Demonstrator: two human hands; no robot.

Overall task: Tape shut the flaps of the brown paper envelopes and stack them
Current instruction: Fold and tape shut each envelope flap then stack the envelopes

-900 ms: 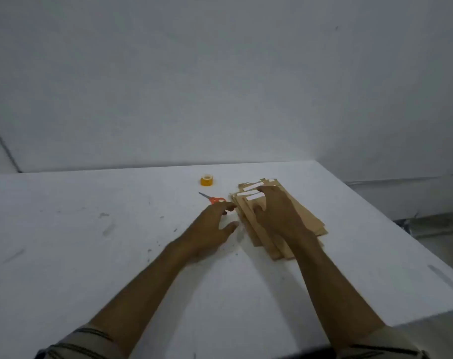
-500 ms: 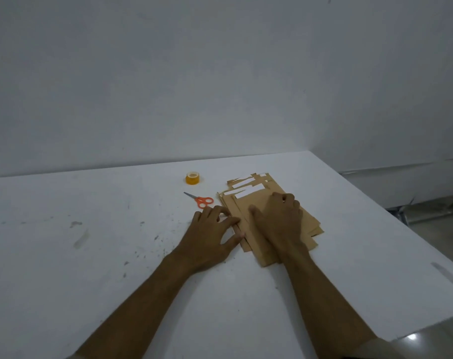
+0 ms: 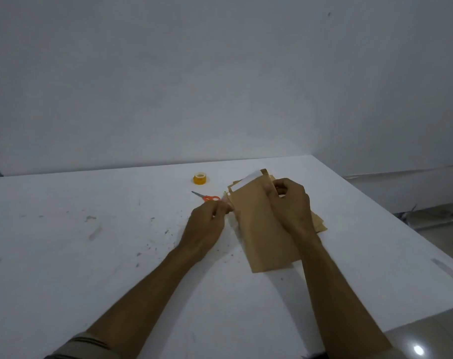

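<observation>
Left hand: we see the left hand [image 3: 207,224] curled, its fingertips pinching the left edge of the top envelope [image 3: 259,229].
Right hand: the right hand [image 3: 291,203] grips the same envelope's right edge, fingers curled near the far end.
Top envelope: we find it raised at a tilt over the stack [image 3: 320,225], with a white strip [image 3: 248,181] across its far end.
Stack: it lies flat near the right edge of the table [image 3: 90,255].
Tools: we note the tape roll [image 3: 200,178] near the far edge, and the scissors [image 3: 207,197] just beyond the left hand.

a scuffed white table [image 3: 90,255] carries a yellow tape roll [image 3: 200,178]; orange scissors [image 3: 206,197] just nearer, brown envelopes [image 3: 320,224] to its right.
</observation>
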